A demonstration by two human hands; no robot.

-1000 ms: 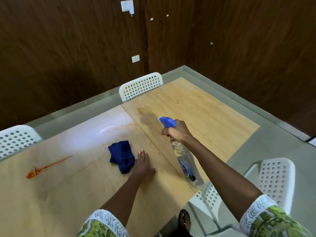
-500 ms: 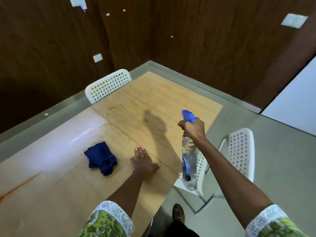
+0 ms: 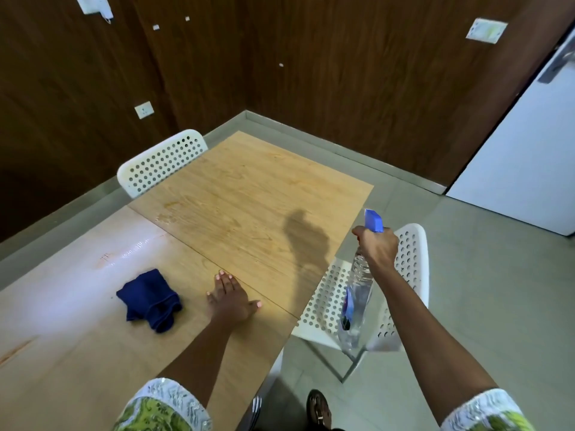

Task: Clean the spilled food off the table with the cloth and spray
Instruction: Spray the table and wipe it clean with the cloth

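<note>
A: How is the table judged, being the largest thing?

B: A stiff, smooth wood-look top is seen; a faint orange smear remains at its near left edge. The left hand is laid flat on it, fingers straight and together, thumb out.

A: And the spray bottle?

B: It is held off the table's right edge, over a white chair, gripped at the neck by the right hand, fingers curled under the blue trigger head. Clear thin plastic is shown, so it is likely light and easily dented. A blue label is carried, but nothing can be read.

A: The cloth?

B: It lies crumpled just left of the flat hand, not touched. It is judged soft and limp, best bunched in the palm. No writing is seen.
</note>
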